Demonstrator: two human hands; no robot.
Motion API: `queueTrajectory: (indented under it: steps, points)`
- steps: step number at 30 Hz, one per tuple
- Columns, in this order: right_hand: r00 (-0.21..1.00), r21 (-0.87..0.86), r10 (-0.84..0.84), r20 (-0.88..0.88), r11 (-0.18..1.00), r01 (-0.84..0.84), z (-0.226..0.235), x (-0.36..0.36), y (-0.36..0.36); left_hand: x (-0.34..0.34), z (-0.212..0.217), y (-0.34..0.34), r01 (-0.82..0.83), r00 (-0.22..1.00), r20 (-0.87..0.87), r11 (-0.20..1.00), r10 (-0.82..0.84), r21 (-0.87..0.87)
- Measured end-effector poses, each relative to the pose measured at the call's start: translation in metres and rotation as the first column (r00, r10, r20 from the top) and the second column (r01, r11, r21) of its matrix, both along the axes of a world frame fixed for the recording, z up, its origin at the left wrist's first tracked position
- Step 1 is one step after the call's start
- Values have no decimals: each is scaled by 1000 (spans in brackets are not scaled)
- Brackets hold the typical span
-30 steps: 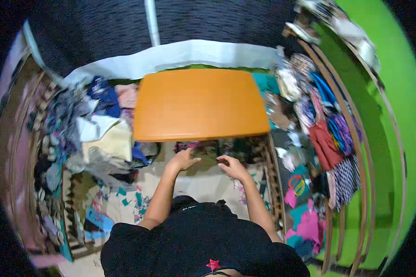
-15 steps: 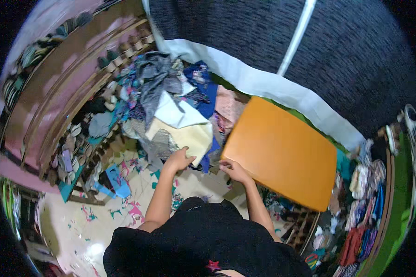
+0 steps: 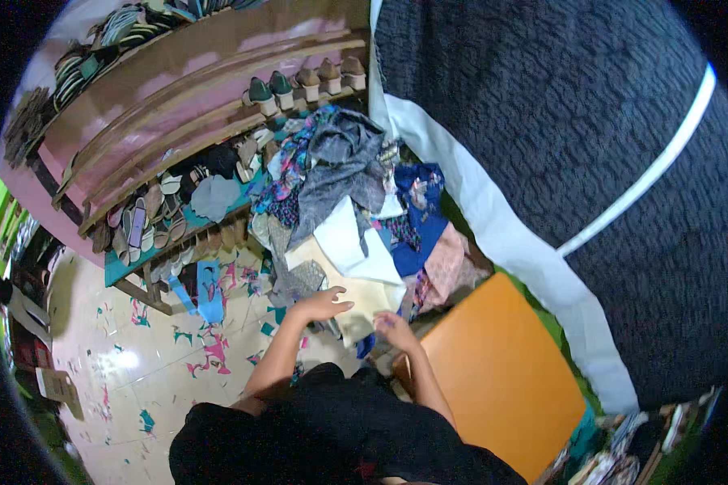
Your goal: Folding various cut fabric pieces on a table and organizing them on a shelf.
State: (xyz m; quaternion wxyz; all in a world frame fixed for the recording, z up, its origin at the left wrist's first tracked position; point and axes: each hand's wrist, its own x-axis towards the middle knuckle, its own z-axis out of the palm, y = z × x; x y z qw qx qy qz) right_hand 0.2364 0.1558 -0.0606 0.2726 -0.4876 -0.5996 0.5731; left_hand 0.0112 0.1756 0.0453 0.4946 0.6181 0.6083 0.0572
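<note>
My left hand (image 3: 322,305) lies over the near left part of a cream piece of cloth (image 3: 356,295), thumb and fingers apart. At that cloth's right edge is my right hand (image 3: 395,330), slightly blurred, its fingers bent but apart, with nothing visible in them. A white piece of cloth (image 3: 356,242) lies folded across the far part of the cream one. Both rest on a heap of fabric with a grey cloth (image 3: 344,153), a dark blue cloth (image 3: 421,234) and a pink cloth (image 3: 445,263).
An orange flat-topped table (image 3: 501,372) stands at my right, beside my forearm. On the left, a wooden rack (image 3: 210,101) holds several shoes; blue cut pieces (image 3: 210,291) lean below it. Colourful scraps (image 3: 214,356) litter the tiled floor. A dark textured curtain (image 3: 534,121) hangs at far right.
The view has turned right, so the heap and rack sit further right and the orange table lower. My right hand has gone from the table's corner to the cream cloth's edge.
</note>
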Motion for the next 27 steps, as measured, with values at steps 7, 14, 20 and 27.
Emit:
queueTrajectory:
  steps: [7, 14, 20, 27]
  points:
    - [995, 13, 61, 82, 998, -63, -10, 5, 88, 16, -14, 73, -14, 998, -48, 920, 36, 393]
    - [993, 100, -91, 69, 991, 84, -9, -28, 156, -35, -13, 219, 105, 989, -131, 943, -66, 315]
    - [996, 3, -68, 53, 998, 68, -33, -79, 162, -54, -2, 366, -16, 998, 50, 622, -38, 783]
    - [991, 132, -102, 82, 987, 91, -10, -70, 181, -36, -3, 395, 61, 847, -470, 832, 249, 551]
